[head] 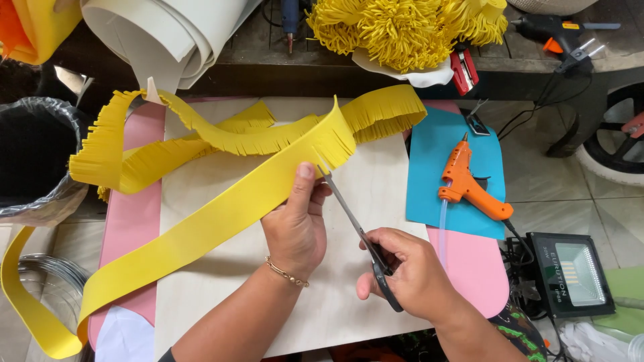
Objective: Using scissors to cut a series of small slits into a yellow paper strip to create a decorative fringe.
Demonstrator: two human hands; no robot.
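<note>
Left hand point(295, 224) pinches the yellow foam strip point(201, 231) above the pale board point(376, 188), thumb on top. Right hand point(412, 275) grips black scissors point(359, 231), blades at the strip's fringed edge. An orange glue gun point(469, 184) lies nearby on blue sheet point(436, 144).

You get bright, even daylight here, soft and diffuse, with no hard glare on the counter point(376, 188). Your hands drop only faint shadows onto the pale board point(221, 268). The yellow strip point(221, 214) reads crisp, fringe cuts sharp. The dark bin point(33, 154) at the left sinks into shadow, its plastic liner catching small highlights. The lamp point(570, 271) is unlit. Edges bend slightly from the wide lens.
</note>
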